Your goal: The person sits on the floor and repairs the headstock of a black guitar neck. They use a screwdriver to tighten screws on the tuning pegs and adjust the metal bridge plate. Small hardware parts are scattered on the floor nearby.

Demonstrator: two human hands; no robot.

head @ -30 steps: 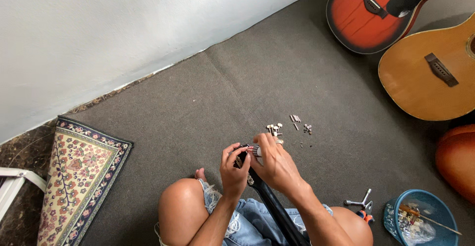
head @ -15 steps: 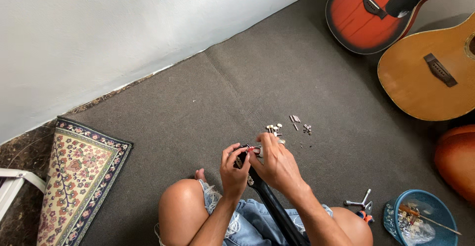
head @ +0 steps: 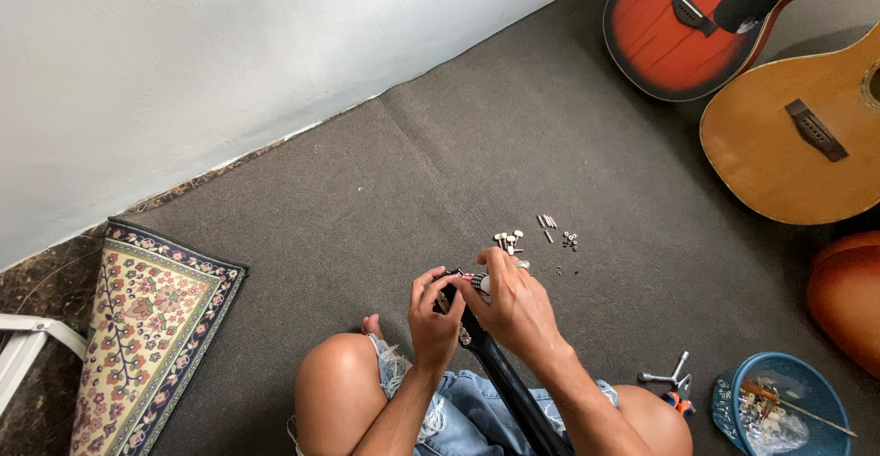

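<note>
Little has changed over the last second. The guitar neck (head: 504, 378) still slants up from the lap over the grey carpet (head: 367, 190). Both hands stay closed on its head: left hand (head: 434, 314) gripping, right hand (head: 516, 305) pinching a tuning peg (head: 478, 282). Loose pegs (head: 509, 239) lie unmoved just beyond, mid-carpet.

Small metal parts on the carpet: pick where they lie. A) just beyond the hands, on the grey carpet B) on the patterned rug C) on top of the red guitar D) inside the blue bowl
A: the small metal parts lie loose on the grey carpet, just past the left hand and right hand, which grip a black guitar neck.
</note>
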